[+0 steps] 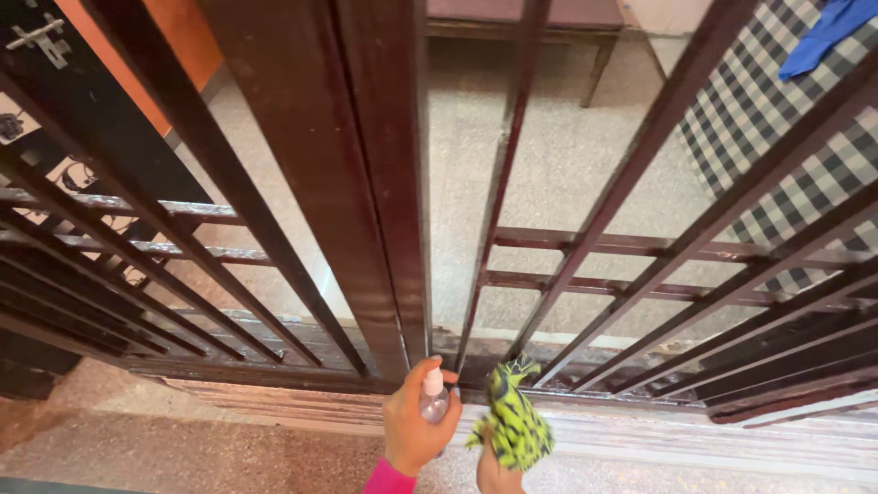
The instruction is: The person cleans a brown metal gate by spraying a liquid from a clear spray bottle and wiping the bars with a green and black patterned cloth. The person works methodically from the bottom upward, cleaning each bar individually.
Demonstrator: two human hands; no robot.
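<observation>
My left hand (413, 425) grips a small clear spray bottle (433, 399) with a white nozzle, held upright close to the foot of the dark brown metal grille gate (384, 183). Its index finger rests over the nozzle. My right hand (494, 471) is mostly hidden under a bunched green and black patterned cloth (514, 416) that it holds up beside the bottle. Both hands sit at the bottom middle of the view, just in front of the gate's lower rail (274, 370).
The gate's slanted bars and cross rails (631, 245) fill the view. Behind them lie a speckled floor (558, 155), a wooden table's legs (599, 69) and a checked cloth (759, 101) with a blue fabric (828, 32) on it. A stone threshold (695, 439) runs below.
</observation>
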